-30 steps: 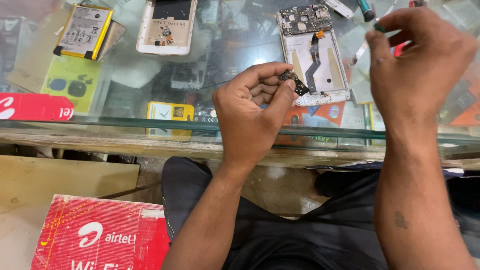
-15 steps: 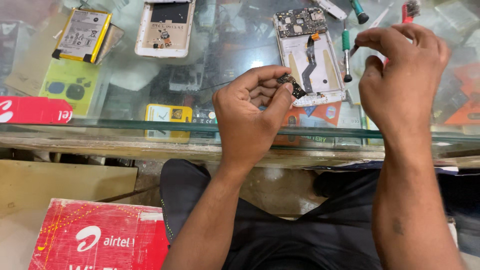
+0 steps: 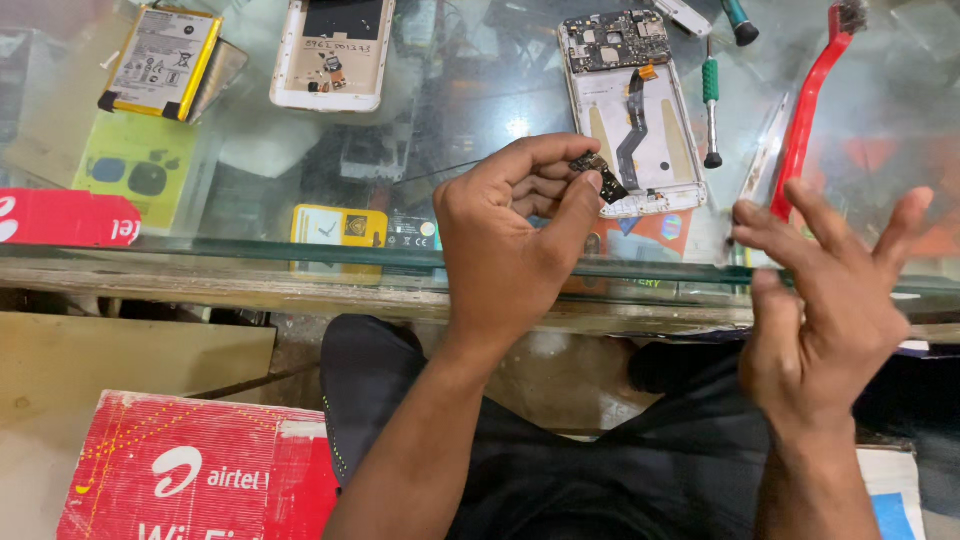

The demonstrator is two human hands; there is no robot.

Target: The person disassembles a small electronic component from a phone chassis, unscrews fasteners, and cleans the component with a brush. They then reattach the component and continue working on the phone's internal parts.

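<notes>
My left hand [image 3: 510,240] pinches a small dark circuit part [image 3: 596,172] between thumb and fingers, just over the lower left corner of an opened white phone frame [image 3: 632,110] lying on the glass counter [image 3: 470,110]. My right hand [image 3: 825,300] hovers lower right, fingers spread apart, holding nothing. A green-handled screwdriver [image 3: 710,100] lies on the glass right of the phone frame, and a red-handled brush [image 3: 805,110] lies beyond it, above my right fingertips.
A phone battery [image 3: 160,60] and a white phone back shell [image 3: 335,50] lie at the far left of the glass. Boxes and cases show beneath the glass. A red carton [image 3: 190,470] sits by my left knee.
My right hand set the green screwdriver down beside the phone frame, pulled back toward me and spread its fingers. My left hand kept pinching the small part in place.
</notes>
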